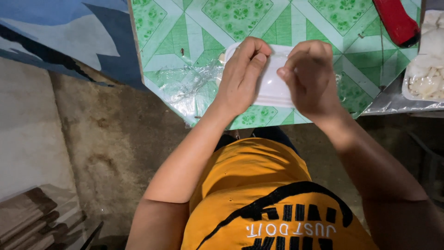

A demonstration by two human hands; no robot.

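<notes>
A white tray [273, 88] sits on a table [296, 23] patterned in green and pale-green diamonds, beside a red tool [395, 21], while the person's shirt [259, 185] is orange with black and white markings

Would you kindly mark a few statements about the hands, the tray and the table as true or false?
1. Both hands rest on a white foam tray. True.
2. The table has a plain brown cover. False: it is green with a pale geometric pattern.
3. Clear plastic film lies left of the tray. True.
4. A red object lies between the left hand and right hand. False: it lies at the upper right, apart from both.
</notes>
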